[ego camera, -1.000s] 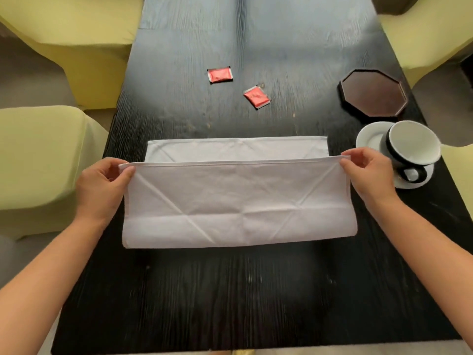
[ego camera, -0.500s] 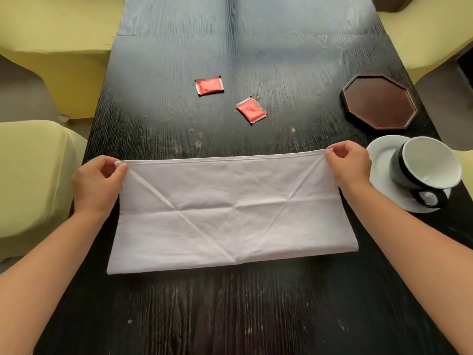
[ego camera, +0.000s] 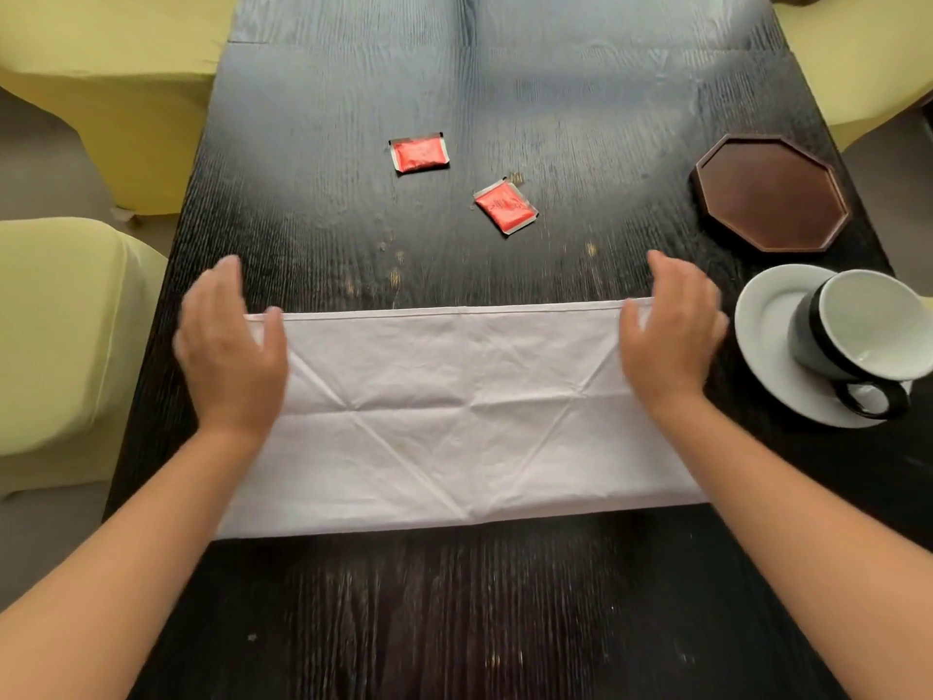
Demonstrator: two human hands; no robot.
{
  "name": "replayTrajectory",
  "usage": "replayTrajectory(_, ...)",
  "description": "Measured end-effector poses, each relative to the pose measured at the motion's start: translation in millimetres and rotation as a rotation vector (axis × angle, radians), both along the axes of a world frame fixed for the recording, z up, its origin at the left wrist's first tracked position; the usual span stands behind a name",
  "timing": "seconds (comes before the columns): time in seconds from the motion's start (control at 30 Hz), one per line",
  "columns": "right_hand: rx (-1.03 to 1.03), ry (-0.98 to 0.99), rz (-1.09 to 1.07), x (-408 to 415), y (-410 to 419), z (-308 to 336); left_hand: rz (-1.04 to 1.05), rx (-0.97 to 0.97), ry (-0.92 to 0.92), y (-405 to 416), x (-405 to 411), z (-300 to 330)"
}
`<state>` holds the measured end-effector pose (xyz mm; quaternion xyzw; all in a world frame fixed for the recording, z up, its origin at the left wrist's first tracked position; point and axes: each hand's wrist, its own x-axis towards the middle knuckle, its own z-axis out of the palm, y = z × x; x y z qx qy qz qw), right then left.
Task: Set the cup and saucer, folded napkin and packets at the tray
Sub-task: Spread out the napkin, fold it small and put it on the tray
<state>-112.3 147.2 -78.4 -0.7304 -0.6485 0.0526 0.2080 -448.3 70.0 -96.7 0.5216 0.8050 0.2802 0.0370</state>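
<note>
A white napkin (ego camera: 454, 416), folded into a long strip, lies flat on the dark surface (ego camera: 454, 623). The left hand (ego camera: 229, 346) and the right hand (ego camera: 669, 330) hover at its two ends, each grip wide and holding nothing. Beyond the napkin lie two red packets (ego camera: 419, 154) (ego camera: 505, 207). To its right sit the cup (ego camera: 858, 330) on its saucer (ego camera: 767, 336), and the brown tray (ego camera: 772, 194) beyond them.

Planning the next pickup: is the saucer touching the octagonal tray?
Apart. The head view shows a strip of bare dark table between the saucer rim and the octagonal tray.
</note>
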Motion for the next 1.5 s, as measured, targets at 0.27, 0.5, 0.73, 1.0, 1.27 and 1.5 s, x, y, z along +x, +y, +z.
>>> replayTrajectory(0.27,-0.284,-0.236,0.563,-87.7,-59.0,-37.8,-0.512,-0.372,0.209,-3.6,128.0,-17.8)
replayTrajectory(0.5,-0.297,-0.265,0.560,-57.4,-41.6,-43.1,-0.528,-0.410,0.236,-3.2,92.0,-30.9)
replayTrajectory(0.73,-0.303,-0.302,0.302,23.8,-21.0,-40.8,-0.325,-0.422,0.209,-30.2,21.1,-33.7)
replayTrajectory(1.0,-0.289,-0.253,0.227,1.5,-50.8,-17.2,-0.153,-0.343,0.095,-44.1,47.9,-11.0)
replayTrajectory(1.27,-0.363,-0.229,0.492,-69.2,-146.8,-35.4,-0.464,-0.427,0.171,-84.5,148.5,-27.7)
replayTrajectory(1.5,-0.331,-0.256,0.505,-54.8,-142.2,-39.2,-0.452,-0.416,0.184,-86.6,138.3,-30.5)
